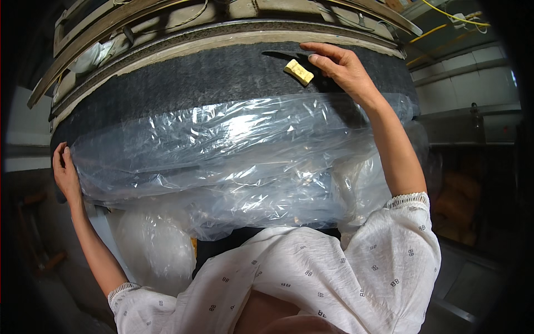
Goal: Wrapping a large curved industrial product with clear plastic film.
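Forward reaches my right hand [340,65], thumb and forefinger parted, near the yellow block [298,72]; whether my left hand [67,177] grips the plastic sheet [222,139], I can't tell.

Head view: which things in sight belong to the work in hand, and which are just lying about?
Apparently in use:
clear plastic film, beside the left hand
yellow block, near the right hand
dark worktop

Apparently just about:
crumpled whitish plastic, back left
yellow cable, upper right
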Available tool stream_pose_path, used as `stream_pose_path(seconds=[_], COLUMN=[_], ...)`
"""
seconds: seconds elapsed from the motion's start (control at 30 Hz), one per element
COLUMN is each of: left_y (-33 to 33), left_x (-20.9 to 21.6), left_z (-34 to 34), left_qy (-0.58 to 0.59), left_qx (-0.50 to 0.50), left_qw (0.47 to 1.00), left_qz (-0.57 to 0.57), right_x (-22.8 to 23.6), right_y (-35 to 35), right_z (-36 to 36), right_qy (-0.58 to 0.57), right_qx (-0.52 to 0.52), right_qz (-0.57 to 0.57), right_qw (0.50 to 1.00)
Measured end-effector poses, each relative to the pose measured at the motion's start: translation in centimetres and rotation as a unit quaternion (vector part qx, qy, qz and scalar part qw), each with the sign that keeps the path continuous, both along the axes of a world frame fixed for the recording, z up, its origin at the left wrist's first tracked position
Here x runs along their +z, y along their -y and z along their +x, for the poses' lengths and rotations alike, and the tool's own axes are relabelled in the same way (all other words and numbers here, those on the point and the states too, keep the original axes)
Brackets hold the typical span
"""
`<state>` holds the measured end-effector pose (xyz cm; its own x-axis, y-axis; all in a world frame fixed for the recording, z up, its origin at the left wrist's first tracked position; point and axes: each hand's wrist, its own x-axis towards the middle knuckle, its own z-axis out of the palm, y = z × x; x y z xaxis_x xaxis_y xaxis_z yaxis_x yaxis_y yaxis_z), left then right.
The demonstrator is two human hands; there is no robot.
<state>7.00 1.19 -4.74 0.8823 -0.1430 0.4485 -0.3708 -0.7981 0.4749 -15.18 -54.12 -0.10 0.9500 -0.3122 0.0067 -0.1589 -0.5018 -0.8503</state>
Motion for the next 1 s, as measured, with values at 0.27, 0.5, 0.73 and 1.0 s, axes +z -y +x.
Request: stream_pose_path(seconds=[0.27, 0.5, 0.73, 1.0], left_y=[-0.2, -2.6, -2.6, -4.0], left_x=[-0.8, -2.1, -1.8, -2.0], left_z=[1.1, 2.5, 2.7, 2.5], left_qy=[0.018, 0.001, -0.016, -0.033], left_qx=[-0.03, -0.033, -0.024, -0.01], left_qw=[0.999, 0.999, 0.999, 0.999], left_qz=[0.001, 0.003, 0.016, 0.012], right_x=[-0.7, 0.1, -1.9, -3.4], right_y=[1.2, 9.0, 21.2, 25.7], right_z=[-0.4, -3.6, -7.3, -6.5], right_qy=[-0.007, -0.004, 0.133, 0.092], right_qx=[0.042, -0.169, -0.417, -0.392], right_qz=[-0.126, 0.104, 0.126, 0.055], right_qw=[0.991, 0.98, 0.89, 0.914])
